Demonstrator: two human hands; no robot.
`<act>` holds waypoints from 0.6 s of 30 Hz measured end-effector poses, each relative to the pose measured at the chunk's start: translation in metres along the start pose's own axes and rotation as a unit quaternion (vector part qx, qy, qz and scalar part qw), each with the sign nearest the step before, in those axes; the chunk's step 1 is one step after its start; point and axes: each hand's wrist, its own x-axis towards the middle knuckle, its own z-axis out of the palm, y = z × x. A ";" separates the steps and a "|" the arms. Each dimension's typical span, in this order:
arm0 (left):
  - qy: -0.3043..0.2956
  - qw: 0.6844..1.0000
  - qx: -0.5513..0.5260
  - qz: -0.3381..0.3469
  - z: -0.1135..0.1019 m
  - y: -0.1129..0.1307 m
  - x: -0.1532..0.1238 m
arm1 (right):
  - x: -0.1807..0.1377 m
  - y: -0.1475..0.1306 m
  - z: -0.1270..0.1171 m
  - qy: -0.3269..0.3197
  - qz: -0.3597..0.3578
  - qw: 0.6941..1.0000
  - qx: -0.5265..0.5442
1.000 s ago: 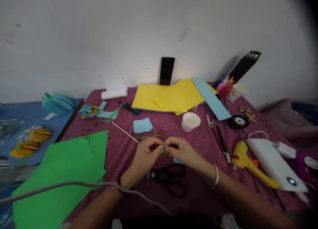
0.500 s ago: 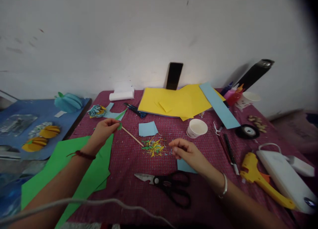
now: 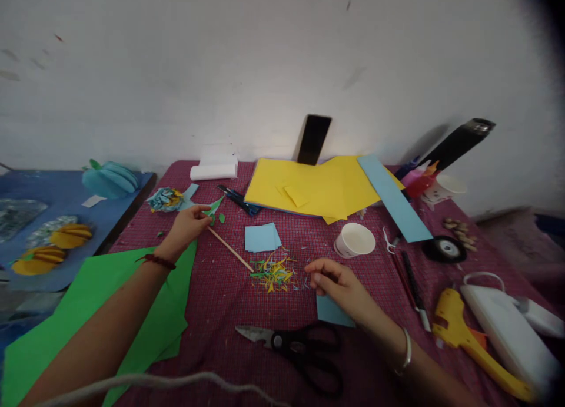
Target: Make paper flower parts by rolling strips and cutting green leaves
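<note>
My left hand (image 3: pixel 190 225) is closed, with thumb and finger pinched at the upper end of a thin wooden stick (image 3: pixel 230 248). The stick's lower end touches a pile of yellow, green and blue paper shreds (image 3: pixel 272 274). Around those fingertips are green paper pieces, including a small leaf-shaped cut-out (image 3: pixel 221 218) on the cloth. My right hand (image 3: pixel 333 282) hovers right of the shreds, fingers loosely curled and apart, nothing visible in them. Beneath it lies a blue paper piece (image 3: pixel 332 310). Black-handled scissors (image 3: pixel 289 342) lie in front. Light blue paper squares (image 3: pixel 260 238) sit behind the shreds.
Green sheets (image 3: pixel 172 313) lie under my left forearm. A paper cup (image 3: pixel 354 240), black tape roll (image 3: pixel 445 249) and yellow glue gun (image 3: pixel 457 321) stand or lie to the right. Yellow sheets (image 3: pixel 318 189) and a phone (image 3: pixel 314 139) are at the back. A pale cord (image 3: pixel 176 379) crosses the foreground.
My left hand has shifted slightly away from the shreds; more of the stick shows. The leaf-shaped cut-out now shows beside the fingers. My right hand keeps nearly the same pose. The view has tilted slightly.
</note>
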 end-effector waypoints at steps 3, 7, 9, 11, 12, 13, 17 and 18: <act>-0.026 0.999 -0.017 0.014 0.004 0.016 -0.017 | 0.000 0.001 0.001 0.004 0.005 1.000 0.000; -0.125 0.992 -0.022 0.025 0.029 0.044 -0.039 | 0.001 -0.001 0.002 -0.002 0.005 1.000 -0.002; -0.158 0.986 0.021 0.042 0.044 0.053 -0.044 | 0.001 -0.002 0.002 -0.001 0.007 1.000 -0.009; -0.167 0.982 0.064 0.066 0.057 0.057 -0.044 | 0.002 -0.004 0.002 0.003 0.010 1.000 -0.016; -0.167 0.980 0.078 0.074 0.062 0.057 -0.044 | 0.002 -0.005 0.002 0.004 0.010 1.000 -0.019; -0.166 0.979 0.085 0.077 0.067 0.057 -0.042 | 0.002 -0.005 0.002 0.005 0.008 1.000 -0.022; -0.168 0.978 0.099 0.075 0.081 0.051 -0.039 | 0.003 -0.007 0.003 0.014 0.001 0.999 -0.044; -0.167 0.977 0.104 0.076 0.085 0.049 -0.039 | 0.004 -0.009 0.003 0.017 -0.007 0.998 -0.056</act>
